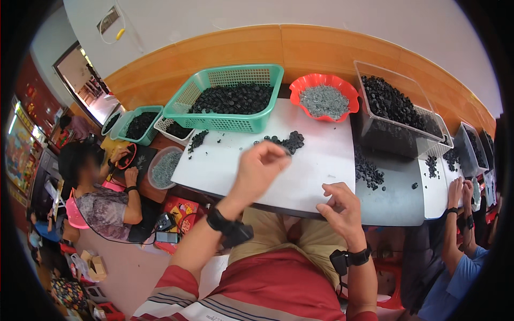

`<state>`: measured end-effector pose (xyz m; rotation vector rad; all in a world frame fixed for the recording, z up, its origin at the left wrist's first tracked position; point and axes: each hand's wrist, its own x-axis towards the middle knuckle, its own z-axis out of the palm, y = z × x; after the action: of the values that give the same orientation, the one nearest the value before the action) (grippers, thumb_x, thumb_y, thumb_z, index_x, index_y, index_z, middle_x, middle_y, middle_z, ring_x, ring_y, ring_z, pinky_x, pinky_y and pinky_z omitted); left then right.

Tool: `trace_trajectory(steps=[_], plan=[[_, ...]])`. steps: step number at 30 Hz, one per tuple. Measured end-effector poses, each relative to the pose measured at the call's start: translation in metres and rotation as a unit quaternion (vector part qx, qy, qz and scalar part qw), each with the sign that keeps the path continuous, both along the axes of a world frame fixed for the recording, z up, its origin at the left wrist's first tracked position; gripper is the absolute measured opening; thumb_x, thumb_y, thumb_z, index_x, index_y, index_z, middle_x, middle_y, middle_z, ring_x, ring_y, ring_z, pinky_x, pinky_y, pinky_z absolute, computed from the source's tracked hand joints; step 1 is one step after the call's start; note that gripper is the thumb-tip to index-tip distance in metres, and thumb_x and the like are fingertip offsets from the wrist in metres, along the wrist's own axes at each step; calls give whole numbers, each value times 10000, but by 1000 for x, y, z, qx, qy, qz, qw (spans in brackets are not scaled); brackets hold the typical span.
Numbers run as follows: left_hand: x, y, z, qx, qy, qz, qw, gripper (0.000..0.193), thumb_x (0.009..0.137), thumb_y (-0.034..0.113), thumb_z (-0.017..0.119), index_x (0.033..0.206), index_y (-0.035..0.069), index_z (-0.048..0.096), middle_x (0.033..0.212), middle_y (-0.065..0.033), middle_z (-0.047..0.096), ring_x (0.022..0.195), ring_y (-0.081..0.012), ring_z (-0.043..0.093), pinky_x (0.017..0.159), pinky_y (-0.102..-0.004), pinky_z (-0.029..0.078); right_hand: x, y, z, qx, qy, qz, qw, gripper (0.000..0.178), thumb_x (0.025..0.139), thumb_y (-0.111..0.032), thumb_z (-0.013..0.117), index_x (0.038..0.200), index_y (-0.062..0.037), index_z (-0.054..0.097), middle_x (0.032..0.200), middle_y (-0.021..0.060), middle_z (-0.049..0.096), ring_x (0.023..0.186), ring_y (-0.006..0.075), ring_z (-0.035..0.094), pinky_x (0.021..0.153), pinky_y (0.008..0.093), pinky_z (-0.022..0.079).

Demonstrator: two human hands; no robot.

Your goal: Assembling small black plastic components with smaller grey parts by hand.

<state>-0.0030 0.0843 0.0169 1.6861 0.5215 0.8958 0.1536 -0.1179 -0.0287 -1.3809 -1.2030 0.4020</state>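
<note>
My left hand point(261, 172) is raised over the white tabletop point(225, 163), its fingers pinched together just in front of a small pile of black round parts point(292, 142). What sits in that pinch, if anything, is too small to make out. To the right, my right hand point(342, 207) hovers at the table's front edge, fingers half curled and the thumb apart from them; nothing shows between them. A tiny clear piece point(331, 176) lies on the white surface above it. Behind the pile stand a green basket point(219, 124) of black parts and a red scalloped bowl point(352, 101) of small clear-grey pieces.
A clear bin point(391, 131) of black parts stands at the right, with loose black parts point(368, 172) on the grey surface before it. A round tub point(165, 168) of clear-grey pieces is at the left. People work on both sides, a seated person point(104, 198) at left.
</note>
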Motion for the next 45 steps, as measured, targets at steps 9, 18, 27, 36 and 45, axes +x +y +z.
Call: trace_trajectory(steps=[9,18,27,36,45], plan=[[-25,131,73,338,103,289,890,222,838,102,767,1022,-14,719,916,-124,739,827,-169,697,731,-295,551,-4,0,6,4,2,-4,1000,367,822,-13,783,1176,-18,687,1059,64,587,679,58,497,583,194,426],[-17,33,2,232,118,117,959,208,850,69,749,1033,-22,710,1031,-114,727,900,-200,699,774,-319,559,-1,0,2,-5,-4,-14,1000,318,825,-1,766,1136,-26,706,1007,68,631,698,94,540,600,227,463],[-7,22,-28,382,170,86,904,192,816,81,745,996,24,714,1063,-124,724,992,-323,666,880,-387,534,-2,1,1,-5,5,-13,1000,284,845,-25,764,1123,-25,709,942,67,653,689,107,550,607,240,472],[3,16,-30,420,186,73,885,195,820,84,741,1008,39,710,1011,-109,713,917,-320,653,809,-405,532,-1,1,-1,-4,3,-6,1000,264,849,-25,766,1107,-18,712,909,79,659,688,115,586,612,241,485],[12,13,-26,289,230,61,927,241,819,117,760,1041,32,718,942,-103,686,846,-304,651,752,-388,527,-3,1,5,0,-23,-10,1000,246,850,6,754,1092,-4,711,903,94,661,718,130,623,615,245,513]])
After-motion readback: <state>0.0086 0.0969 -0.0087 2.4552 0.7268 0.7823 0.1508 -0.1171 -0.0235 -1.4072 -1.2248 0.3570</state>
